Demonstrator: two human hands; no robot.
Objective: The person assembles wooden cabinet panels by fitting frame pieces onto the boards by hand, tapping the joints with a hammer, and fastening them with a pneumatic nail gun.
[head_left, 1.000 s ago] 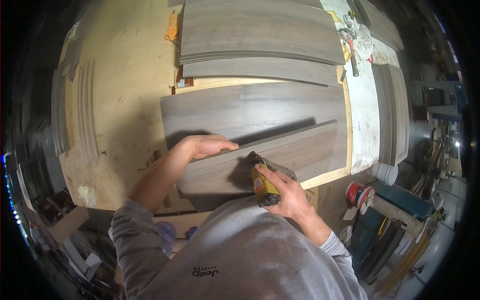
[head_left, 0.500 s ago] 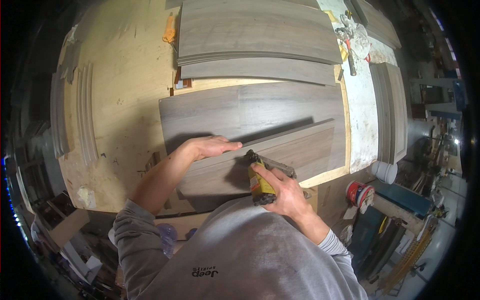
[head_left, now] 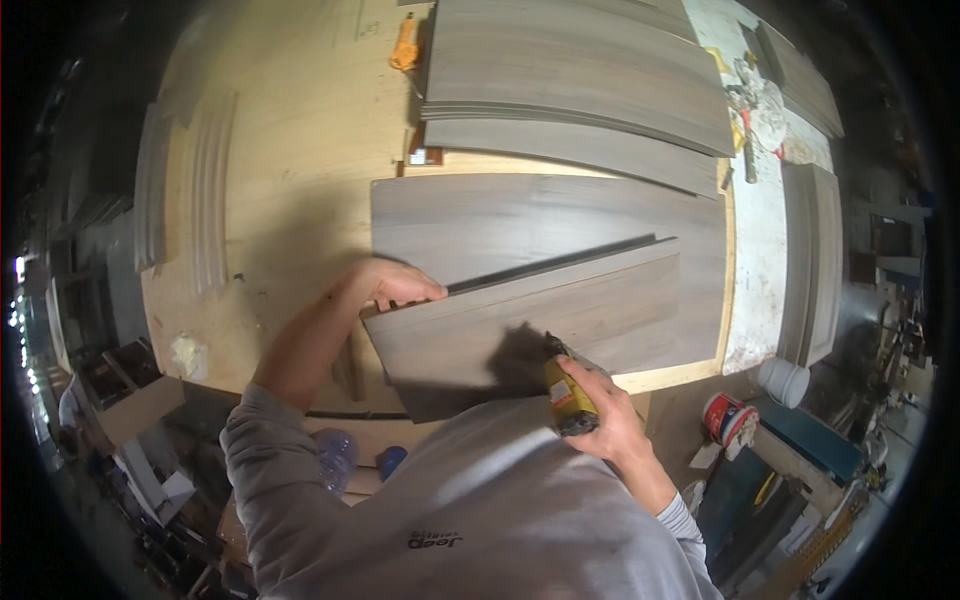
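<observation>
A wood-grain board (head_left: 620, 303) lies slantwise over a larger grey wood-grain panel (head_left: 590, 205), its pale edge strip facing up. At the board's upper left corner, my left hand (head_left: 402, 284) has its fingers curled over the edge. My right hand (head_left: 612, 420) grips a yellow and black tool that looks like a nail gun (head_left: 570, 398). The tool's dark nose points away from me, over the right half of the board's near side, and casts a shadow there. Whether the nose touches the board I cannot tell.
Beyond the panel sits a stack of grey boards (head_left: 570, 70). An orange-handled tool (head_left: 404, 45) lies beside it. Narrow strips (head_left: 212, 190) are at the left, more boards (head_left: 812, 260) at the right. A hammer (head_left: 750, 160) lies near the stack. Buckets (head_left: 728, 418) stand below right.
My left hand has slid left along the board's edge and its fingers have curled. The nail gun has turned and moved right and slightly down. The whole view has shifted sideways.
</observation>
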